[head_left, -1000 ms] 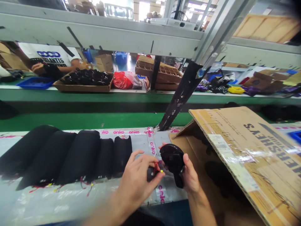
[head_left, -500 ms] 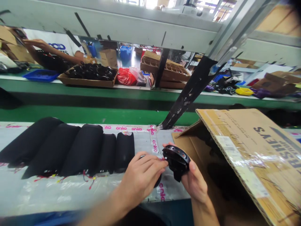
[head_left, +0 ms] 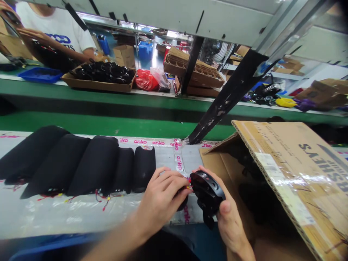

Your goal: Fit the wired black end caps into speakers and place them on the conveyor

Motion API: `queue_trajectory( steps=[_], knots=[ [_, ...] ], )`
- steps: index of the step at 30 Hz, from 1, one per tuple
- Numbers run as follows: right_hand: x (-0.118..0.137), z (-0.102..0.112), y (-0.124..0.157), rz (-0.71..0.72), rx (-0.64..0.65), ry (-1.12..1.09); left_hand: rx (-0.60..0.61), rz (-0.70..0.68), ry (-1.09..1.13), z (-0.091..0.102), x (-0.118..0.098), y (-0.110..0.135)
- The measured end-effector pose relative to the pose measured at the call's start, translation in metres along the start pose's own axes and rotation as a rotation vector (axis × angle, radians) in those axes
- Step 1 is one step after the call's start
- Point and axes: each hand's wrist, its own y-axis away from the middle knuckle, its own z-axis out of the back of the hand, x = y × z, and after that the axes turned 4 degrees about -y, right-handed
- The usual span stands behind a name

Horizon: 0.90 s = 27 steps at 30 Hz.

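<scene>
My right hand [head_left: 231, 214] is wrapped round a black round plastic part [head_left: 208, 192] with buttons along its rim and a darker piece hanging below. My left hand [head_left: 164, 192] is pinched at its left side, on thin red and yellow wires [head_left: 189, 183]; their ends are hidden by the fingers. Under the left fingers shows the edge of another dark piece [head_left: 183, 204], mostly covered. To the left lies a row of black fabric-covered curved pieces [head_left: 94, 165], with small red and yellow connector leads [head_left: 102, 197] at their near ends.
An open cardboard box [head_left: 293, 163] with dark things inside stands at right. A slanted black post [head_left: 225, 98] rises behind the bench [head_left: 165, 156]. Across the gap, a co-worker in a white shirt [head_left: 59, 25] stands by a carton of black parts [head_left: 100, 81] and a blue tray [head_left: 40, 74].
The round part has tilted, its rim turned more towards me, and sits slightly further right. Red and yellow wires now show at the left fingertips. The whole view has shifted a little.
</scene>
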Motion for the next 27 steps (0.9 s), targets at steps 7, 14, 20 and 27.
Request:
queue_trajectory(
  steps=[7,14,20,27],
  knots=[
    [0.003,-0.003,-0.005,0.029,-0.026,0.042,-0.053,0.013,0.081,-0.004,0.002,0.004],
    [0.018,0.003,-0.010,0.124,0.125,0.160,-0.048,0.000,0.083,-0.004,0.002,0.004],
    [0.020,0.005,-0.011,0.097,0.132,0.209,0.030,0.067,0.026,0.002,0.003,0.002],
    [0.020,-0.011,-0.008,0.131,0.071,0.289,0.051,0.093,0.060,0.005,0.003,0.008]
  ],
)
